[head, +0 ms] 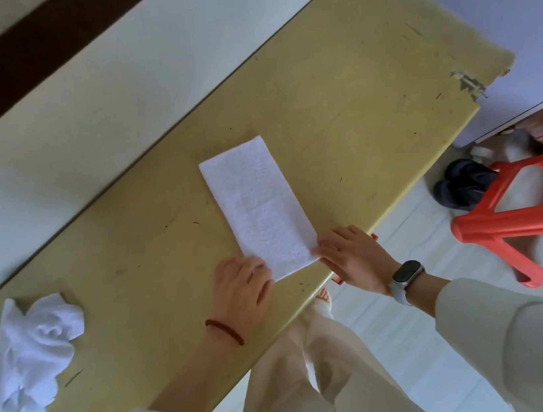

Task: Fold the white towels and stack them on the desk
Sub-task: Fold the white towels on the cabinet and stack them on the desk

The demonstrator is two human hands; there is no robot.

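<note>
Both hands, left hand (243, 287) and right hand (350, 252), pinch the near corners of the long white terry towel strip (258, 207) lying flat on the yellow-green counter (352, 98), and uneven lifting could skew the next fold.
</note>
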